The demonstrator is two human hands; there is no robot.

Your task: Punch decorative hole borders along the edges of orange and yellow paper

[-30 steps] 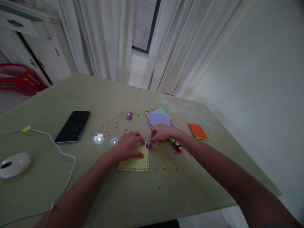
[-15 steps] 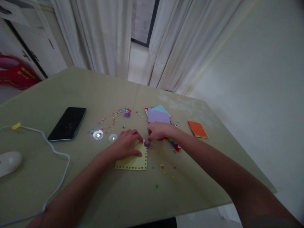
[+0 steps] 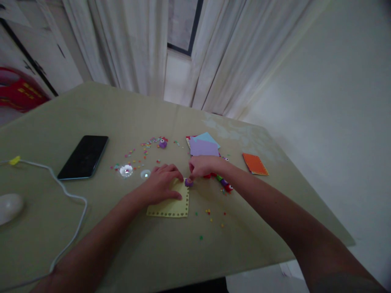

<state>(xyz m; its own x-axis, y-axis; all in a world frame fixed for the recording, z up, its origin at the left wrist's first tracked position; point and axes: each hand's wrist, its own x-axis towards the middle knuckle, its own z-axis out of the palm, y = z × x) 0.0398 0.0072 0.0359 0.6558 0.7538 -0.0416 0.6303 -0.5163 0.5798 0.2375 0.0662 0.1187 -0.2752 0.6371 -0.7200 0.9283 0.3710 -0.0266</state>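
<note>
My left hand (image 3: pixel 163 184) lies on a pale yellow sheet of paper (image 3: pixel 169 210), fingers stretched out and pressing it to the table. Small punched shapes run along the sheet's near and right edges. At the right edge sits a small purple paper punch (image 3: pixel 188 183). My right hand (image 3: pixel 200 166) is closed, with a finger pressed down on top of the punch. Its fingertips are partly hidden. Beyond that hand lie purple paper (image 3: pixel 204 147) and light blue paper (image 3: pixel 208 137). Red, green and purple craft pieces (image 3: pixel 224 184) show beside the right wrist.
A black tablet (image 3: pixel 84 156), a white mouse (image 3: pixel 10 207) and a white cable (image 3: pixel 67 189) lie on the left. Confetti (image 3: pixel 146 144) is scattered about, near a second purple punch (image 3: pixel 163 143) and clear round discs (image 3: pixel 126 171). An orange card (image 3: pixel 255 164) lies to the right.
The view has shifted slightly. Both hands, the paper and the punch keep the same places relative to one another.
</note>
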